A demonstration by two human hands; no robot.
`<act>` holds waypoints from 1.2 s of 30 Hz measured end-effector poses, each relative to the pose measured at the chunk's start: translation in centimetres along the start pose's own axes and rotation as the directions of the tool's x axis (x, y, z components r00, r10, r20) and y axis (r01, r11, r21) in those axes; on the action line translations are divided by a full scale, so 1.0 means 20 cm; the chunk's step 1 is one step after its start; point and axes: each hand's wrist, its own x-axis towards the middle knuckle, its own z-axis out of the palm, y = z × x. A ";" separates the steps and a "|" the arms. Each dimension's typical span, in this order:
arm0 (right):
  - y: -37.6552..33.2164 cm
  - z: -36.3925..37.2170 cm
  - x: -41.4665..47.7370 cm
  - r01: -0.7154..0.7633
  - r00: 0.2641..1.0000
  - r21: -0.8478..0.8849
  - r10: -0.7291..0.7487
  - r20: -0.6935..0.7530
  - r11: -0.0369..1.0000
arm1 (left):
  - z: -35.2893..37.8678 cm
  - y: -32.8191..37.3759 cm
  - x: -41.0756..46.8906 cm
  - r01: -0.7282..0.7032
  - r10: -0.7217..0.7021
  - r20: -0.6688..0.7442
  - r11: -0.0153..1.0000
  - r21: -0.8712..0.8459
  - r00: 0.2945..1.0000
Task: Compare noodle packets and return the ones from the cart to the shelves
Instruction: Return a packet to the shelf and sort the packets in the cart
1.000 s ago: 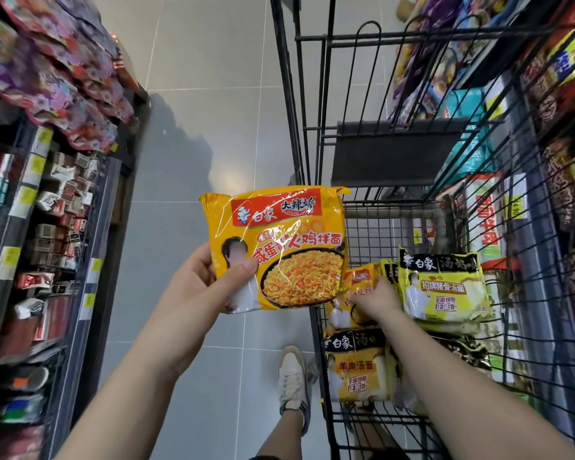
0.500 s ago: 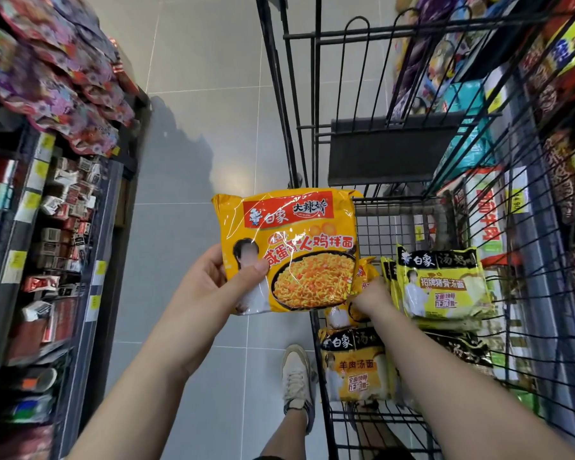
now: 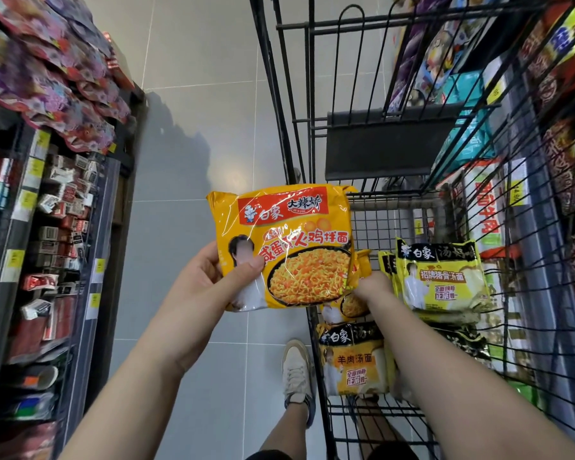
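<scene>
Seen from the head camera, the left hand (image 3: 210, 287) held an orange-yellow noodle packet (image 3: 286, 247) upright over the grey tiled floor (image 3: 196, 94), just beside the left wall of the black wire cart (image 3: 312, 94). Its thumb pressed across the packet's lower left front and its fingers curled behind. The right hand (image 3: 374, 288) reached down into the cart with its back to the camera and its fingertips hidden behind the held packet. It lay against a second orange packet (image 3: 352, 303) in the basket, but whether it gripped that one could not be told. Just right of this hand a pale yellow packet (image 3: 442, 280) with a black top band stood leaning on others. Nearer the person a deeper yellow packet (image 3: 352, 360) lay flat, and a dark packet (image 3: 462, 343) lay to the right of the forearm. Stocked shelves (image 3: 30, 227) ran along the left of the aisle. A white shoe (image 3: 296, 373) stood on the floor beside the cart.
</scene>
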 end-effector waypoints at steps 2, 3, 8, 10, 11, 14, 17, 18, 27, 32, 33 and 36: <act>-0.01 -0.01 -0.01 -0.001 1.000 -0.001 0.001 0.006 1.000 | 0.00 0.00 0.00 0.003 -0.003 -0.004 1.000 0.003 1.000; 0.00 0.00 -0.01 0.003 1.000 0.001 -0.003 0.009 1.000 | 0.00 0.00 0.00 -0.001 0.001 -0.010 1.000 0.003 1.000; -0.01 -0.02 -0.10 0.033 0.998 0.035 -0.035 0.058 0.999 | -0.01 0.01 0.00 -0.001 0.001 -0.012 1.000 -0.006 1.000; 0.00 -0.03 -0.13 0.047 0.996 0.042 -0.050 0.080 0.998 | -0.02 0.01 0.00 -0.008 0.008 -0.002 1.000 -0.005 1.000; 0.00 -0.04 -0.14 0.064 0.994 0.046 -0.068 0.087 0.997 | -0.02 0.01 0.00 -0.015 0.015 0.002 1.000 -0.012 1.000; 0.01 -0.06 -0.20 0.102 0.986 0.070 -0.110 0.125 0.992 | -0.03 0.02 -0.01 -0.028 0.029 0.016 0.999 -0.028 0.999; 0.02 -0.10 -0.29 0.183 0.970 0.094 -0.195 0.142 0.979 | -0.05 0.04 -0.03 -0.044 0.044 0.015 0.999 -0.008 0.999; 0.02 -0.11 -0.31 0.211 0.965 0.097 -0.223 0.139 0.973 | -0.06 0.05 -0.03 -0.058 0.057 0.017 0.998 0.010 0.998; -0.06 -0.58 -0.72 0.261 0.939 0.402 -0.327 0.103 0.877 | -0.05 0.20 -0.14 -0.130 0.132 0.038 0.990 -0.046 0.991; -0.18 -0.91 -1.06 0.381 0.877 0.546 -0.479 0.043 0.746 | -0.03 0.40 -0.30 -0.219 0.222 0.052 0.974 -0.064 0.974; -0.21 -0.98 -1.14 0.406 0.860 0.575 -0.510 0.023 0.710 | -0.03 0.45 -0.34 -0.241 0.245 0.057 0.968 -0.072 0.968; -0.28 -1.17 -1.41 0.485 0.790 0.622 -0.613 -0.010 0.615 | -0.03 0.60 -0.49 -0.320 0.324 0.050 0.945 -0.072 0.945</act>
